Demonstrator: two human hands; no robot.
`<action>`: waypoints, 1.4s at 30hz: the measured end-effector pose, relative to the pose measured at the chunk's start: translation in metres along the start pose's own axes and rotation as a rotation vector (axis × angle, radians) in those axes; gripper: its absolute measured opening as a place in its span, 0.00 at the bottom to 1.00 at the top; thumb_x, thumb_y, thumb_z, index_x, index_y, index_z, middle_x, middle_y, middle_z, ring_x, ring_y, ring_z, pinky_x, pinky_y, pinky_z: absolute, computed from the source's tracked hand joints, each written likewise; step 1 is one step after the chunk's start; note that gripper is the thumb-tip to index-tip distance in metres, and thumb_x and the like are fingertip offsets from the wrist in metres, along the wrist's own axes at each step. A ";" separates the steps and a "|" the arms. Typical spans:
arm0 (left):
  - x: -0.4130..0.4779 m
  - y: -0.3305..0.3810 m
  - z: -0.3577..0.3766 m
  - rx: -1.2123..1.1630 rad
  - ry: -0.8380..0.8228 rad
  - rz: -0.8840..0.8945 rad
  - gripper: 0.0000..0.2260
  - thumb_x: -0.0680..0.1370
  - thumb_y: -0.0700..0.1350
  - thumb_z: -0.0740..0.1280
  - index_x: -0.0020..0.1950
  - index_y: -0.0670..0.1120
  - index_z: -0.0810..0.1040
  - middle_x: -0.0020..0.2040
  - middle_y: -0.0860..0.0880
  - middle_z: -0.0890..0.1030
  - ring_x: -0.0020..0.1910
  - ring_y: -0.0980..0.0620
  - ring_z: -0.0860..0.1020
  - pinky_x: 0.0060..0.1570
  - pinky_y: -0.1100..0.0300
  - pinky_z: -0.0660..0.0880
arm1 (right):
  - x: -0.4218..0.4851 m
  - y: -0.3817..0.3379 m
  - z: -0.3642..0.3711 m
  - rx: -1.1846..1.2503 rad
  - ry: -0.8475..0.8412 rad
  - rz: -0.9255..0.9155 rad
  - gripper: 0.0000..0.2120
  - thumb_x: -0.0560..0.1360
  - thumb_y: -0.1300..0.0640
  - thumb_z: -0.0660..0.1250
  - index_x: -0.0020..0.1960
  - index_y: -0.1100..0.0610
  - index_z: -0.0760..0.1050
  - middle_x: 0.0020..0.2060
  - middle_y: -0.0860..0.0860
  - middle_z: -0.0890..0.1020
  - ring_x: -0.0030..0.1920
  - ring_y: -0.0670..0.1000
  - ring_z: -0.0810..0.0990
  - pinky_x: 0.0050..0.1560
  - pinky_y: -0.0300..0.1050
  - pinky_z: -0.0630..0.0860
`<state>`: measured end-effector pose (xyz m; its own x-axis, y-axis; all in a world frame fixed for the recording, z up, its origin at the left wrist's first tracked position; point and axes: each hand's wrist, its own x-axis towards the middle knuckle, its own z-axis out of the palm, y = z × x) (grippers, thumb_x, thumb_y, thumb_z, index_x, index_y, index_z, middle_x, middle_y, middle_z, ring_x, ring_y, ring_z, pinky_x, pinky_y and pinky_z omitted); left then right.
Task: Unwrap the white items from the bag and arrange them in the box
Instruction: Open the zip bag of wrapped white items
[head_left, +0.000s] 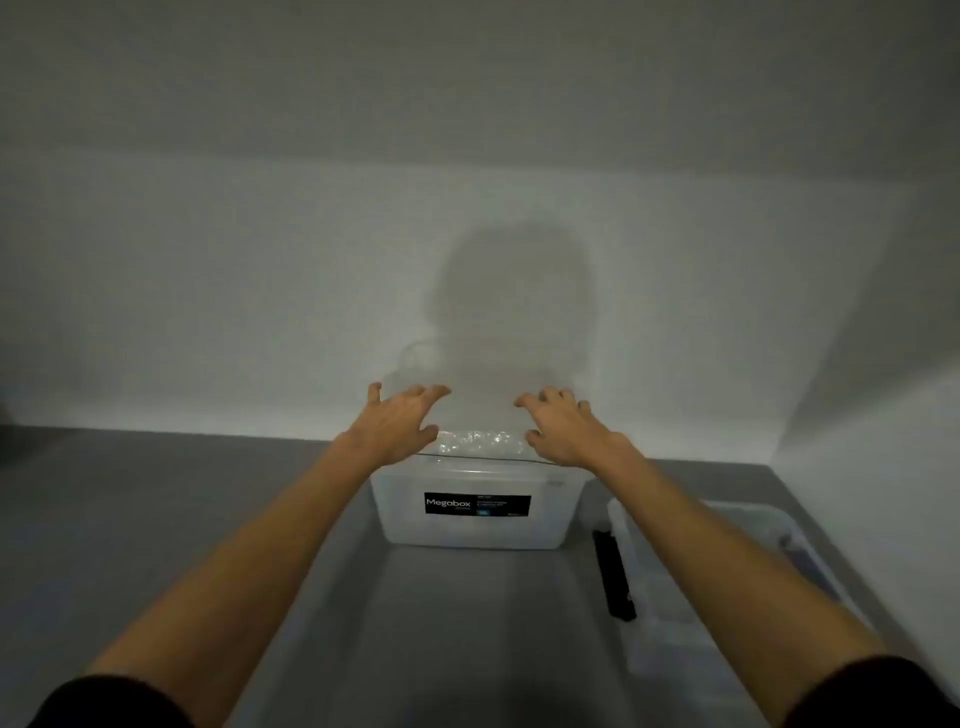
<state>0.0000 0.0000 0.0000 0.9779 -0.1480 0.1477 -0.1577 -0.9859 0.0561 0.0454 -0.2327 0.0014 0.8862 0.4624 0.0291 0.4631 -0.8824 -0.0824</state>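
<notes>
Box (405, 522) translucent, black Megabox label (477, 504); crinkly clear bag (480, 442) at rim.

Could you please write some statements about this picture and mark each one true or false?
1. The translucent plastic box with a black Megabox label stands on the grey table. True.
2. The left hand grips that label. False: it is up at the box's top, fingers spread.
3. The right hand has its fingers spread. True.
4. The clear plastic lid lies left of the box. False: it lies to the right.
5. Crinkled clear wrap shows between the hands. True.
</notes>
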 end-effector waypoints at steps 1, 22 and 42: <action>0.005 -0.005 0.004 -0.025 -0.035 -0.011 0.24 0.79 0.48 0.60 0.75 0.51 0.59 0.70 0.48 0.70 0.66 0.49 0.72 0.70 0.40 0.54 | 0.006 0.000 0.005 0.018 -0.036 0.038 0.24 0.78 0.58 0.58 0.73 0.55 0.61 0.67 0.61 0.66 0.67 0.62 0.64 0.66 0.59 0.63; 0.040 -0.029 0.026 -0.252 -0.004 -0.043 0.03 0.75 0.41 0.68 0.43 0.47 0.81 0.43 0.55 0.81 0.47 0.52 0.78 0.43 0.60 0.67 | 0.028 0.012 0.019 0.121 0.196 0.163 0.10 0.74 0.69 0.61 0.46 0.61 0.80 0.47 0.55 0.81 0.48 0.56 0.80 0.51 0.49 0.74; -0.067 0.020 -0.115 -0.673 0.435 0.063 0.12 0.68 0.46 0.77 0.51 0.47 0.84 0.39 0.56 0.82 0.34 0.70 0.77 0.44 0.74 0.72 | -0.118 -0.011 -0.103 0.385 0.704 0.071 0.08 0.73 0.59 0.65 0.48 0.58 0.83 0.45 0.53 0.80 0.47 0.50 0.77 0.43 0.35 0.71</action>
<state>-0.0844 -0.0007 0.1046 0.8449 -0.0214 0.5345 -0.3955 -0.6977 0.5973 -0.0631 -0.2863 0.1013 0.7730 0.1300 0.6209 0.4820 -0.7568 -0.4416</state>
